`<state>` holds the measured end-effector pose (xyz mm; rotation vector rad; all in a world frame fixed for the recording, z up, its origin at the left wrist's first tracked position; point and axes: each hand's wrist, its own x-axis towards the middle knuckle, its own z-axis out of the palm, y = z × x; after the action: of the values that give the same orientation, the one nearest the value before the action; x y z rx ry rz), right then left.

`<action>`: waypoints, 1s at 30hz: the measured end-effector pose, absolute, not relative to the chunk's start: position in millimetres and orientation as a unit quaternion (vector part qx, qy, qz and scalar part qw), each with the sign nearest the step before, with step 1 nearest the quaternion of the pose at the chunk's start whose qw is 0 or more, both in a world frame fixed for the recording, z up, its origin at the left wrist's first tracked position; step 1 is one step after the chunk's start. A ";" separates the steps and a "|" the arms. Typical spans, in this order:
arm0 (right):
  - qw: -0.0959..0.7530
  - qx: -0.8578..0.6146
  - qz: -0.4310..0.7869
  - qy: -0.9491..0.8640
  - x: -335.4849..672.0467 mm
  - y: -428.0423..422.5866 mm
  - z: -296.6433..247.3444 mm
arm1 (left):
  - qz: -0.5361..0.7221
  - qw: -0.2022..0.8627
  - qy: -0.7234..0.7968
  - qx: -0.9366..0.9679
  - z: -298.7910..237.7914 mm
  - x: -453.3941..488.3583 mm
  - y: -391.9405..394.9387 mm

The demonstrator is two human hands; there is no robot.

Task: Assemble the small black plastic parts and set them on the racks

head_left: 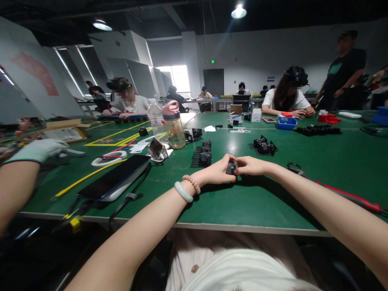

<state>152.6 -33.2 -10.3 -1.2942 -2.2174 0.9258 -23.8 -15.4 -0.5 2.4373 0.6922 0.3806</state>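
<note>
Both my hands meet over the green table, closed on one small black part [230, 168], which looks like a plastic block. My left hand [220, 169], with a beaded bracelet and a pale bangle at the wrist, grips it from the left. From the right, the fingers of my right hand [250, 165] pinch its other side. Fingers cover much of the part, so its exact kind is hidden. Just left of my left hand lies a black finned assembly [202, 154]. Beyond my right hand sits another black assembly [262, 145].
A black power bank-like device [117, 178] lies left, near a tinted bottle [175, 131] and a yellow cable [87, 178]. At far left is a co-worker's gloved hand [42, 150]. Red-handled pliers-like tool [348, 196] lies right. A blue bin [286, 122] stands farther back.
</note>
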 end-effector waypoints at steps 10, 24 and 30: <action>0.187 -0.419 0.451 -0.766 153.4 -18.9 -11.7 | 0.163 0.313 0.262 0.898 9.0 -27.4 -20.5; 0.267 -0.506 0.257 -0.779 140.3 -38.6 -20.4 | 0.148 0.324 0.281 0.891 19.9 -37.1 -16.8; 0.255 -0.497 0.253 -0.790 138.8 -39.9 -12.8 | 0.158 0.344 0.266 0.887 18.7 -38.3 -13.7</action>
<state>138.8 -39.9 -12.8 -1.3489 -2.1470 0.6860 -38.3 -13.7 18.7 2.3029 0.6896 0.4109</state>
